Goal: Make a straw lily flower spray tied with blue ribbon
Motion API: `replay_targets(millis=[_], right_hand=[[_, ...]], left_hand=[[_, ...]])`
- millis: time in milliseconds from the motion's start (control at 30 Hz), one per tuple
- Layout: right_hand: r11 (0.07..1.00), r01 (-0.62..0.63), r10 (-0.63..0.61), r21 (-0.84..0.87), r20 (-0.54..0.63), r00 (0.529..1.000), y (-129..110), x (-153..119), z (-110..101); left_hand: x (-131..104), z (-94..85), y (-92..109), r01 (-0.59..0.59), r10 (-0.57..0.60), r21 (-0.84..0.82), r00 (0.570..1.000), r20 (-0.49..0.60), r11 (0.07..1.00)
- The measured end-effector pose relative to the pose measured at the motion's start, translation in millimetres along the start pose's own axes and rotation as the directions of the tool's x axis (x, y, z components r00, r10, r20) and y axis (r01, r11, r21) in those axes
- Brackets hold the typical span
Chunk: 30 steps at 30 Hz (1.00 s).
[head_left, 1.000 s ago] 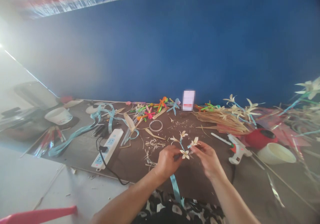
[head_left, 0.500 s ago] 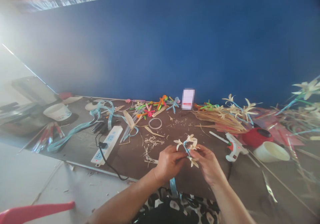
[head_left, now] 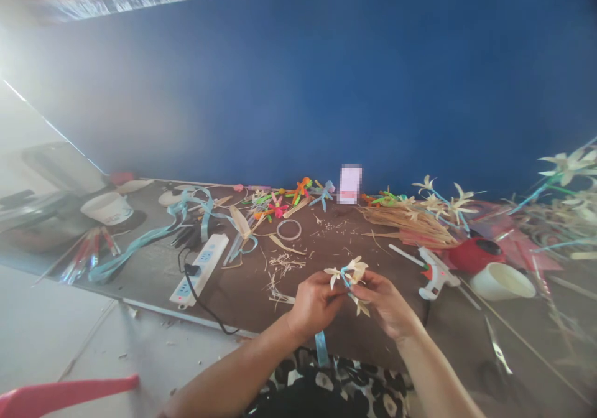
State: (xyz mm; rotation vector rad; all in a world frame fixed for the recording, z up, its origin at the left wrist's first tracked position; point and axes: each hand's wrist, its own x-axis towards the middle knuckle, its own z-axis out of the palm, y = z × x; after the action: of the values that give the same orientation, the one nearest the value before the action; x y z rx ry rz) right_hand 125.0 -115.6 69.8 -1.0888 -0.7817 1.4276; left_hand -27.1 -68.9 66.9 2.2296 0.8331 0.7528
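Between my two hands, above the front of the brown table, is a sprig of cream artificial flowers [head_left: 356, 270] on a stem wrapped in light blue ribbon. My left hand [head_left: 314, 303] is closed on the stem from the left, its thumb and fingers pinching near the blossoms. From the right, my right hand [head_left: 385, 303] pinches the same sprig by its stem, partly covering the lower flower. A loose end of blue ribbon [head_left: 321, 348] hangs below my left hand toward my lap.
Right of my hands lie a glue gun [head_left: 436, 274], a red tape dispenser-like object [head_left: 478, 255], a white cup [head_left: 502, 282] and scissors [head_left: 499, 348]. A power strip [head_left: 201, 270] with a black cord lies left. Straw, colourful pipe-cleaner flowers [head_left: 278, 206] and ribbon [head_left: 140, 250] line the back.
The flower sprig has turned slightly in my fingers, so the upper blossoms sit closer together. Both hands keep their hold in nearly the same place.
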Motion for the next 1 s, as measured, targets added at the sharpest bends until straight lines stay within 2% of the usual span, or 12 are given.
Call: replay_targets(millis=[233, 333, 433, 533, 633, 800, 867, 1000], right_hand=[[0.993, 0.019, -0.021, -0.114, -0.018, 1.0, 1.4, 2.5, -5.1], [0.994, 0.036, -0.038, -0.099, -0.02, 0.999, 6.5, 3.8, -5.8], [0.994, 0.031, -0.036, -0.105, -0.041, 0.998, 9.3, 4.4, -5.6], [0.988, 0.045, -0.058, -0.15, -0.083, 0.995, 9.5, 4.8, -5.3], [0.979, 0.073, -0.094, -0.189, -0.107, 0.99, 9.5, 5.6, -5.6], [0.972, 0.087, -0.113, -0.22, -0.108, 0.988, 8.9, 5.3, -4.9], [0.974, 0.078, -0.101, -0.211, -0.098, 0.99, 7.3, 4.6, -3.8], [0.984, 0.026, -0.04, -0.177, -0.078, 0.996, 3.7, 4.3, -2.8]], left_hand=[[0.8, -2.6, 3.2, 0.095, -0.095, 0.023, 0.995, 0.025, 0.995], [1.5, -4.0, 2.0, 0.116, -0.113, -0.068, 0.993, 0.041, 0.991], [3.5, -4.6, -1.8, 0.163, -0.15, -0.243, 0.986, 0.069, 0.956], [6.2, -2.4, -6.5, 0.255, -0.25, -0.433, 0.966, 0.071, 0.865], [9.1, 2.5, -9.0, 0.323, -0.316, -0.61, 0.941, 0.125, 0.723], [12.9, 9.1, -6.4, 0.331, -0.356, -0.796, 0.921, 0.156, 0.507], [13.8, 9.8, -5.2, 0.349, -0.38, -0.813, 0.909, 0.173, 0.465], [14.2, 9.8, -6.4, 0.383, -0.433, -0.81, 0.883, 0.181, 0.443]])
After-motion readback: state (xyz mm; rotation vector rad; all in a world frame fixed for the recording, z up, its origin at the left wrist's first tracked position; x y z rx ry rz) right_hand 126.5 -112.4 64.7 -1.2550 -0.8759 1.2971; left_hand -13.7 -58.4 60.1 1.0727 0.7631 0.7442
